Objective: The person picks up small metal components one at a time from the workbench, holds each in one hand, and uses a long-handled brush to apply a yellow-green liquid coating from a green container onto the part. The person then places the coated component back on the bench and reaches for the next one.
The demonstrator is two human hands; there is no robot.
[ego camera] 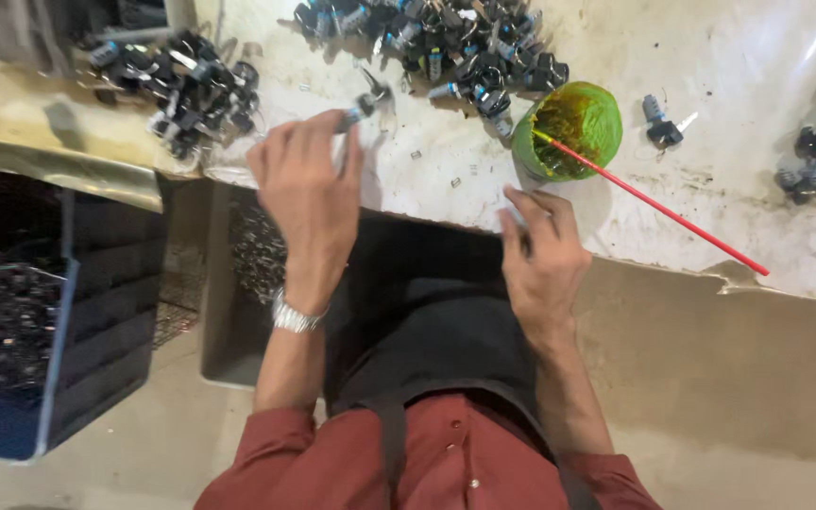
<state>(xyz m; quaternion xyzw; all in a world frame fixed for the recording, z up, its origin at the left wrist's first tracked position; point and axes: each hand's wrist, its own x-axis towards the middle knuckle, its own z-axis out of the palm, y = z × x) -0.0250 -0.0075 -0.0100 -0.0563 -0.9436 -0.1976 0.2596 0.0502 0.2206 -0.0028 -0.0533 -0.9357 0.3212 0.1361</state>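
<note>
While left hand pinches a small key-lock part at upper centre, right hand curled, contents unclear, green grease cup, red stick, dark lock piles on bench.

Lighting is uneven: the white table top is brightly lit and slightly washed out, with glare at the upper right. The bins at lower left sit in deep shadow, contents barely legible. Short soft shadows fall beside the green cup. Overall sharpness is moderate; small parts blur together.
</note>
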